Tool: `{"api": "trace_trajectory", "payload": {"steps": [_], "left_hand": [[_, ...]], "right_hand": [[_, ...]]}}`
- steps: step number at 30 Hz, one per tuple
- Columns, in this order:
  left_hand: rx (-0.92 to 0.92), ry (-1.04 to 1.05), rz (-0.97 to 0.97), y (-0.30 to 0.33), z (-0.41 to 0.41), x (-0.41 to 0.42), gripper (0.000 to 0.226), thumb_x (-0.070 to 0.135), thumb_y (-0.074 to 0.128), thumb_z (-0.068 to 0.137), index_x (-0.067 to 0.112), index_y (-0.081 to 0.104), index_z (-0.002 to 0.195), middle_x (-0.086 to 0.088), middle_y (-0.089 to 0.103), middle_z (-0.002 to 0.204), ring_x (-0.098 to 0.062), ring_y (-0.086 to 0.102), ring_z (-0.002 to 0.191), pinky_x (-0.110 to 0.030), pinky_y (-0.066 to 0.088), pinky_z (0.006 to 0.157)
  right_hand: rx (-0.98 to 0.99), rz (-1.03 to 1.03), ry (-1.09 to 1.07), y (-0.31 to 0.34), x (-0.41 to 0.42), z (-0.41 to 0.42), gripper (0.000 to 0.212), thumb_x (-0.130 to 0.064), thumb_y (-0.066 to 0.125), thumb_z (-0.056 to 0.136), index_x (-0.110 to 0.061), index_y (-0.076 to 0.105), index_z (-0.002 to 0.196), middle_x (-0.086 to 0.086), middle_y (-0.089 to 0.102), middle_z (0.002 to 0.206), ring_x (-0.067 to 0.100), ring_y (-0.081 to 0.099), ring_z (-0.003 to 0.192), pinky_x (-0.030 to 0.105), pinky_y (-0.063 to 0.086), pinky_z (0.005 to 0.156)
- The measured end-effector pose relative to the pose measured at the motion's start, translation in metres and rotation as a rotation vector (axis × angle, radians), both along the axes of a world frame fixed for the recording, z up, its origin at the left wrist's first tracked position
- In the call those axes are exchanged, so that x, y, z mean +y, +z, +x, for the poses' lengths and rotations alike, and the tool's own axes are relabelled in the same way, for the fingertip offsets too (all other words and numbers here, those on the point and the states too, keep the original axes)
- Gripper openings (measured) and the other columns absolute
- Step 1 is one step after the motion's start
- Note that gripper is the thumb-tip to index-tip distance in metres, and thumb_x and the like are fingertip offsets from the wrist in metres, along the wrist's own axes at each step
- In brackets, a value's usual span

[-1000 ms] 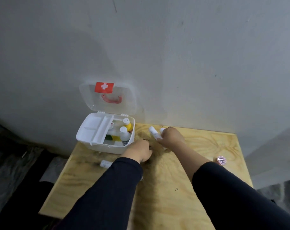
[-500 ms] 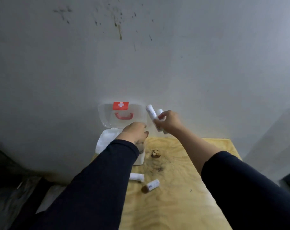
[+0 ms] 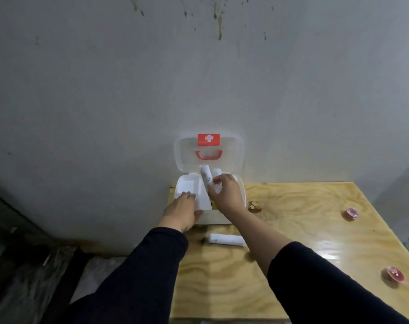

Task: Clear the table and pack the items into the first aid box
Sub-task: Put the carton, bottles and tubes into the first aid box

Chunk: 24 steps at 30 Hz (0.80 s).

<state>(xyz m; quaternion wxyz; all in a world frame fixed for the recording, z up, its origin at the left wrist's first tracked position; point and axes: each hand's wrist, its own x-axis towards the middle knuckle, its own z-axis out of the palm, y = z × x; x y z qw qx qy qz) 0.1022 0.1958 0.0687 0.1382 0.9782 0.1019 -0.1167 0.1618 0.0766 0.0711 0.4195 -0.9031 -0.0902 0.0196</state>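
The white first aid box (image 3: 241, 190) stands open against the wall, its clear lid (image 3: 231, 157) with a red cross label upright. My right hand (image 3: 225, 194) is over the box, shut on two white bandage rolls (image 3: 206, 176). My left hand (image 3: 182, 210) rests on the box's white inner tray (image 3: 187, 187), fingers spread. Another white bandage roll (image 3: 227, 239) lies on the wooden table (image 3: 292, 230) just in front of the box.
Two small pink round items (image 3: 350, 212) (image 3: 394, 274) sit near the table's right edge. A dark knot (image 3: 253, 205) marks the wood right of the box. The table's left edge drops to a dark floor with plastic sheeting (image 3: 30, 277).
My right hand lifted two rolls off the table and carried them left over the open box. My left hand moved from the tabletop onto the box's tray.
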Motion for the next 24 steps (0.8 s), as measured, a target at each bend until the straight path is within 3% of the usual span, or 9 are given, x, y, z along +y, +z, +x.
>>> {"api": "trace_trajectory", "payload": {"steps": [3, 6, 10, 14, 17, 21, 24], "left_hand": [[0.018, -0.046, 0.019, -0.014, 0.001, 0.011, 0.044, 0.034, 0.045, 0.100, 0.015, 0.043, 0.139, -0.006, 0.040, 0.146, -0.029, 0.047, 0.129, -0.040, 0.044, 0.098], [0.010, -0.086, 0.074, -0.023, 0.000, 0.015, 0.028, 0.023, 0.045, 0.099, 0.014, 0.054, 0.124, -0.007, 0.050, 0.130, -0.030, 0.053, 0.113, -0.039, 0.047, 0.086], [-0.033, -0.054, 0.042, -0.022, -0.003, 0.015, 0.030, 0.025, 0.041, 0.101, 0.009, 0.054, 0.123, -0.010, 0.054, 0.124, -0.032, 0.054, 0.112, -0.040, 0.048, 0.090], [-0.043, -0.092, 0.079, -0.025, -0.001, 0.016, 0.034, 0.030, 0.039, 0.102, 0.009, 0.056, 0.124, -0.010, 0.052, 0.128, -0.031, 0.052, 0.115, -0.038, 0.045, 0.091], [-0.044, -0.112, 0.094, -0.026, -0.002, 0.016, 0.036, 0.031, 0.037, 0.103, 0.010, 0.056, 0.126, -0.009, 0.052, 0.130, -0.029, 0.050, 0.118, -0.036, 0.043, 0.094], [-0.046, -0.116, 0.110, -0.025, -0.003, 0.016, 0.037, 0.031, 0.037, 0.103, 0.010, 0.055, 0.127, -0.009, 0.051, 0.131, -0.027, 0.049, 0.120, -0.036, 0.042, 0.095], [-0.041, -0.115, 0.104, -0.023, -0.003, 0.016, 0.038, 0.034, 0.036, 0.102, 0.010, 0.056, 0.125, -0.009, 0.053, 0.128, -0.029, 0.050, 0.117, -0.036, 0.043, 0.093]], "right_hand": [[0.048, 0.019, -0.065, -0.018, 0.006, -0.006, 0.029, -0.019, 0.059, 0.088, -0.006, 0.054, 0.113, 0.010, 0.063, 0.111, 0.027, 0.060, 0.097, 0.028, 0.041, 0.075], [0.070, 0.005, -0.103, -0.024, 0.010, -0.008, 0.024, -0.013, 0.054, 0.089, -0.006, 0.045, 0.111, 0.014, 0.065, 0.097, 0.029, 0.059, 0.081, 0.031, 0.040, 0.062], [0.043, -0.108, -0.163, -0.021, 0.011, -0.004, 0.024, -0.012, 0.050, 0.090, -0.010, 0.045, 0.114, 0.002, 0.055, 0.078, 0.024, 0.051, 0.071, 0.030, 0.035, 0.057], [0.067, -0.302, -0.143, -0.028, 0.011, -0.006, 0.021, -0.019, 0.045, 0.095, -0.009, 0.049, 0.114, 0.012, 0.066, 0.100, 0.031, 0.062, 0.091, 0.030, 0.038, 0.064], [0.077, -0.430, -0.080, -0.033, 0.013, -0.008, 0.025, -0.007, 0.048, 0.092, -0.007, 0.050, 0.116, 0.015, 0.064, 0.109, 0.033, 0.063, 0.098, 0.031, 0.040, 0.063], [0.097, -0.397, -0.048, -0.029, 0.007, -0.005, 0.027, -0.005, 0.051, 0.091, -0.004, 0.051, 0.118, 0.017, 0.065, 0.109, 0.033, 0.063, 0.099, 0.032, 0.046, 0.066], [0.092, -0.319, -0.017, -0.022, -0.003, -0.004, 0.034, -0.011, 0.054, 0.090, -0.008, 0.052, 0.124, 0.015, 0.065, 0.113, 0.032, 0.061, 0.103, 0.037, 0.052, 0.081]]}}
